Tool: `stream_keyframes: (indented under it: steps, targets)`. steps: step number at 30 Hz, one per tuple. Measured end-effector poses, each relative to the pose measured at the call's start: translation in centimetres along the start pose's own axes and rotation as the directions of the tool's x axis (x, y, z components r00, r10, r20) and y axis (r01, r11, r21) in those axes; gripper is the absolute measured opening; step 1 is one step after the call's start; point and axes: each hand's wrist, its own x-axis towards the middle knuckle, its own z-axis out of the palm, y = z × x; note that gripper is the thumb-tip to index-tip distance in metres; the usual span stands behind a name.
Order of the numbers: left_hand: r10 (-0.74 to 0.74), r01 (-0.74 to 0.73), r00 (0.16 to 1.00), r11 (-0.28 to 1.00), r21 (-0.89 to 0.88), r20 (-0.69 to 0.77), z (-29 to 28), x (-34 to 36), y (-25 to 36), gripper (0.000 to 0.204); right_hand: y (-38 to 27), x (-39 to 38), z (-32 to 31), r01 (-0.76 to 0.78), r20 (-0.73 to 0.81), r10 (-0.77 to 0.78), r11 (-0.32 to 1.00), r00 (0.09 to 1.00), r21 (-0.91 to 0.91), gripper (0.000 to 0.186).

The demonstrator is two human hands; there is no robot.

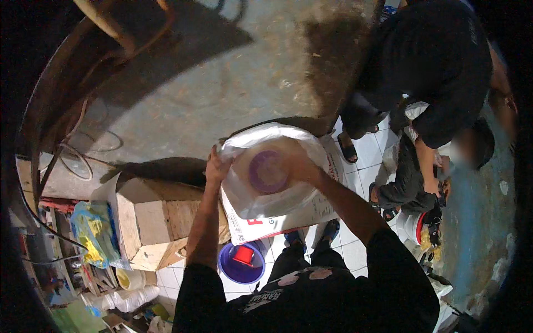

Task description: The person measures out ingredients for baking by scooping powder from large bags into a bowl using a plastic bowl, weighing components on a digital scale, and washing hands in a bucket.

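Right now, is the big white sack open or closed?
Open. The left hand and right hand hold the big white plastic sack by its rim, spreading the mouth wide, with a round purple thing visible inside.

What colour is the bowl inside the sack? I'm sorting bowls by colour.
Purple, seen in the head view: the bowl lies inside the white sack.

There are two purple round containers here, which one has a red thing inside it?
The purple bowl on the tiled floor, beside the person's feet, holds the red cup. The other purple container sits inside the white sack with nothing red showing in it.
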Motion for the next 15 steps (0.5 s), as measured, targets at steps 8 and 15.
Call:
stream_keyframes:
  steps: [8,15]
  targets:
    - [-0.289,0.303,0.95,0.943,-0.134,0.117,4.1,-12.8,-3.4,0.07,-9.8,-6.2,-2.2,-0.168,0.261,0.147,0.984,0.954,0.062,0.044]
    - [-0.404,0.398,0.865,0.189,-0.898,0.299,6.3,-12.6,-4.3,0.047,-14.3,-8.2,-1.0,-0.168,0.407,0.212,0.976,0.889,-0.14,0.034]
